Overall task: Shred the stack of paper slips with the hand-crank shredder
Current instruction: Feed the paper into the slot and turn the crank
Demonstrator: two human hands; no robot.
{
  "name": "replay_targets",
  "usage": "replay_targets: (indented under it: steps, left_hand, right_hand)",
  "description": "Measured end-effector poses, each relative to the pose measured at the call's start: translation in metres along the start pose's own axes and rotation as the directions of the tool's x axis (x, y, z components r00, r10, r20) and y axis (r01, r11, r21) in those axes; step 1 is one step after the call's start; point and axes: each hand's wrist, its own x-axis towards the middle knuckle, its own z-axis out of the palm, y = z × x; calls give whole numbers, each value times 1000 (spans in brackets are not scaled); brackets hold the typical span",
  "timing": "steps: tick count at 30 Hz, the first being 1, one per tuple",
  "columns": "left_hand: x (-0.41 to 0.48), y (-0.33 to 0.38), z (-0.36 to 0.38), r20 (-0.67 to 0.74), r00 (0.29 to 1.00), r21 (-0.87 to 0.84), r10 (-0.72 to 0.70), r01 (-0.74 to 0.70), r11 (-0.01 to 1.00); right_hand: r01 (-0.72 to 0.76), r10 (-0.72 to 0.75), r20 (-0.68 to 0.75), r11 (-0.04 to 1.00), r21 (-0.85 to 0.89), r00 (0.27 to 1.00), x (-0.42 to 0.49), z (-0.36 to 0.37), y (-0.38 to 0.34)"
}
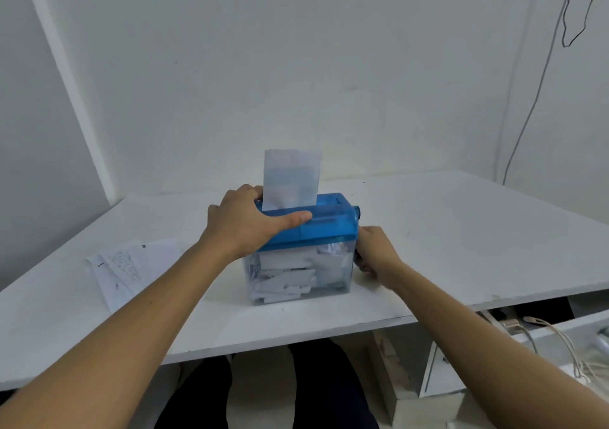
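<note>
Head view, looking down at a white bench (461, 231) set against a pale wall.

Centre of frame: a hand-crank shredder made of a blue plastic lid (329, 227) on a clear plastic bin (342, 280). It stands upright on the bench, and the bin is packed with white paper strips (290, 277). One white paper slip (291, 178) stands upright in the lid's slot, with most of its length above the lid.

My left grip (245, 219) clasps the left half of the lid. The palm is on top, the thumb lies along the front edge, and the fingers curl over the back edge, just beside the standing slip.

My right grip (375, 252) is against the shredder's right side, below the round blue crank hub (357, 212). Its fingers are curled round what seems to be the crank handle, which is hidden behind them.

Left of centre: the stack of printed white paper slips (131, 267) lies flat on the bench, apart from the shredder, under the line of my left forearm.

Upper right: a thin dark cable (527, 99) hangs down the wall.

Bottom edge: my legs in dark trousers (197, 395) are under the bench. A tangle of pale cords (560, 346) lies at lower right.
</note>
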Motion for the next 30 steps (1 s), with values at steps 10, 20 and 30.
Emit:
replay_targets:
  steps: [10,20,30]
  left_hand:
    - [5,9,-9,96,995,142,-36,22,990]
    - [7,3,-3,124,991,61,-51,44,997]
    - [1,0,-2,148,988,-78,-41,53,996]
  right_hand:
    - [182,-183,1,977,-113,983,-61,-34,-10]
    - [521,-538,59,835,175,841,-54,-52,-49]
    - [318,-330,-127,942,-106,935,34,-34,-72]
